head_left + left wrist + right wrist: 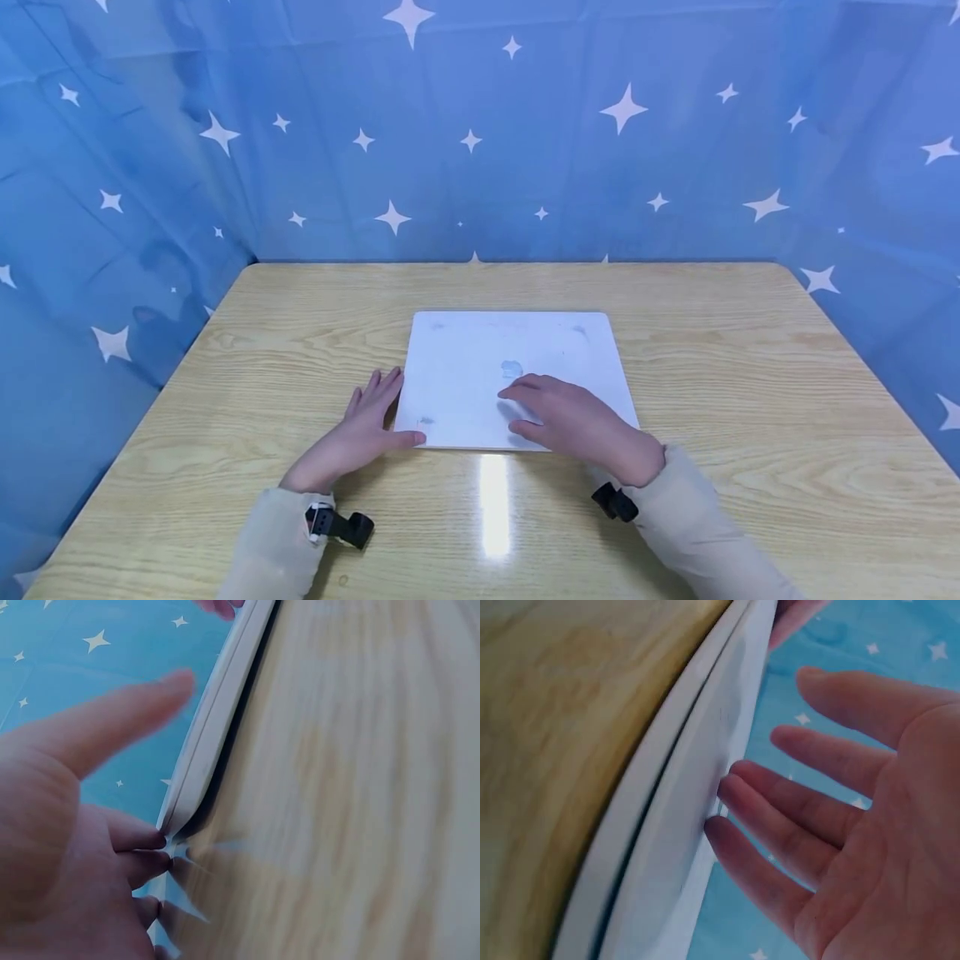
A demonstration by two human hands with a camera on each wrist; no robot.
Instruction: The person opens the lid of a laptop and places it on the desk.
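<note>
Cream sleeves (277,542) fill the bottom of the head view, each wrist wearing a small black camera mount (341,526); the forearms are cut off by the lower frame edge. Ahead of them a closed white laptop (480,367) lies flat in the middle of the wooden worktop (712,375), its lid up and a faint logo near the centre of the lid. Its long axis runs left to right across the worktop, the front edge facing the person and the back edge toward the blue star-patterned backdrop (525,150).

At the laptop's near left corner is the left hand (360,429), fingers (142,840) straight and a little spread along the left edge, thumb at the front corner; the left wrist view shows fingertips touching the corner, though that picture is blurred. On the lid's near right part rests the right hand (573,421), fingers (780,802) relaxed and slightly apart, gripping nothing. It hides the lid surface beneath it and part of the front edge. From the right wrist view the fingertips meet the laptop's surface, and the seam between lid and base shows as a thin dark line, closed. Whether the palm presses down cannot be told.
</note>
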